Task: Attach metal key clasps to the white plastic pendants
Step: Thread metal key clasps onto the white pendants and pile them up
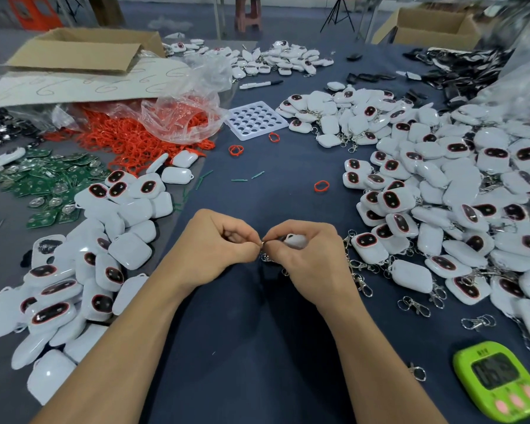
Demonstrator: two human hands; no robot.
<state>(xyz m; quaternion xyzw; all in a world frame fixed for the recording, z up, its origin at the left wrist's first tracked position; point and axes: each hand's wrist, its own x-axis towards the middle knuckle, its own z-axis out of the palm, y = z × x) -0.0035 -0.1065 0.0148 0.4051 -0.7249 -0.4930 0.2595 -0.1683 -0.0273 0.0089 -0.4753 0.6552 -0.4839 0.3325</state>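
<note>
head view: both hands meet over the dark table. right hand curls round a white pendant, its loop end pointing left. left hand pinches the metal clasp just beside that loop, fingertips almost touching.

Dark blue bench; white plastic pendants with red-rimmed black ovals; orange-red rubber loops; green circuit boards; lime-green timer, pink buttons.
</note>
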